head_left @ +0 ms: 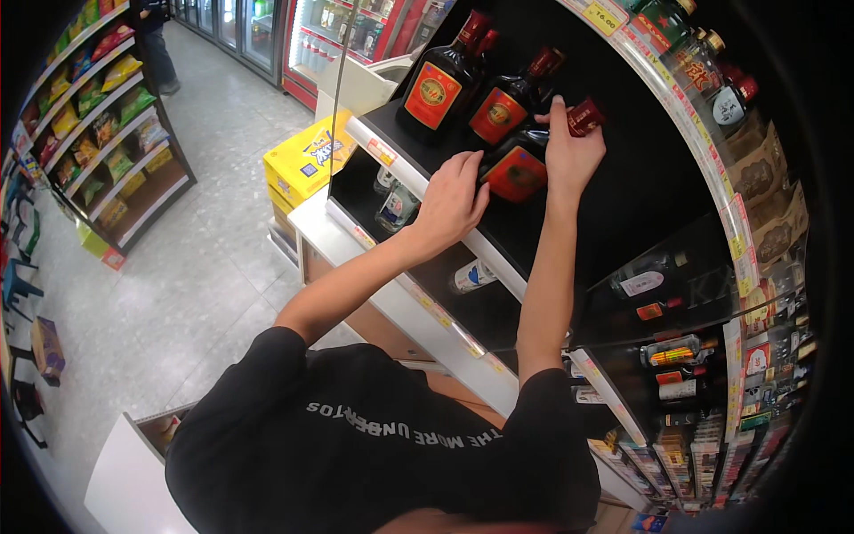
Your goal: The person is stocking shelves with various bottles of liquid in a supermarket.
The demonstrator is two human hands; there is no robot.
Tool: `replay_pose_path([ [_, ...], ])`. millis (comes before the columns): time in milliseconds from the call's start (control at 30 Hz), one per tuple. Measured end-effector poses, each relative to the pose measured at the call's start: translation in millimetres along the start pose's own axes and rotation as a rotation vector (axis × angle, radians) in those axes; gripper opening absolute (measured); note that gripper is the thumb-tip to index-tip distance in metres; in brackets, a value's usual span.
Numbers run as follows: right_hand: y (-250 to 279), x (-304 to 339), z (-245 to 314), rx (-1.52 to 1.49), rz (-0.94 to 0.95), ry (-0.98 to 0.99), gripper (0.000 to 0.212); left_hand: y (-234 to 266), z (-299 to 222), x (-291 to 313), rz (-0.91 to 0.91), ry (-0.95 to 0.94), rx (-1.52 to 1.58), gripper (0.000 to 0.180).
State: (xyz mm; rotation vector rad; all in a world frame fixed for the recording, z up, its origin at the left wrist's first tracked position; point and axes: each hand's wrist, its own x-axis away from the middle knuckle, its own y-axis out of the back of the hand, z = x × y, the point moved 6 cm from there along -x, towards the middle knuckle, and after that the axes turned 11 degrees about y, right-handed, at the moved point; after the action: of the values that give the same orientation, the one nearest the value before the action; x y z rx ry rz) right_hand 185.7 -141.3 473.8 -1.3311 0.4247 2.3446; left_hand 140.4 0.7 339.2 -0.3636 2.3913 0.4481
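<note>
On the black shelf (623, 200) stand two dark liquor bottles with dark red caps and orange-red labels, a left bottle (431, 95) and a middle bottle (498, 114). More dark red caps show just behind them. A third bottle (516, 174) of the same kind leans toward me at their right. My right hand (574, 151) is closed around its neck, below the dark red cap. Against the lower left side of this bottle press the bent fingers and thumb of my left hand (452, 203), over the shelf's white front edge; its fingertips are partly hidden.
Clear bottles (398, 209) stand on the shelf below. More bottles (712, 71) line the curved shelving at right. Left of the shelf sits a yellow carton (307, 160). Across the tiled floor (213, 222) stand a snack rack (107, 133), drink fridges (325, 44) and another person (158, 53).
</note>
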Motion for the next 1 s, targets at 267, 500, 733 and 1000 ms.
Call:
replay_pose_path([
  [267, -36.1, -24.5, -39.7, 0.186, 0.067, -0.031, 0.035, -6.5, 11.6, 5.4, -0.06, -0.053, -0.134, 0.062],
  [500, -51.6, -22.7, -42.8, 0.287, 0.077, -0.053, 0.043, -13.8, 11.7, 9.7, 0.023, -0.053, -0.272, 0.07],
  [733, -55.0, -25.4, -54.2, 0.338, 0.082, -0.056, 0.056, -15.2, 12.3, 12.7, 0.043, -0.058, -0.33, 0.065],
  [1000, -53.5, -17.3, -47.9, 0.383, 0.046, -0.096, 0.067, -19.1, 12.1, 10.8, 0.045, -0.089, -0.325, 0.06],
])
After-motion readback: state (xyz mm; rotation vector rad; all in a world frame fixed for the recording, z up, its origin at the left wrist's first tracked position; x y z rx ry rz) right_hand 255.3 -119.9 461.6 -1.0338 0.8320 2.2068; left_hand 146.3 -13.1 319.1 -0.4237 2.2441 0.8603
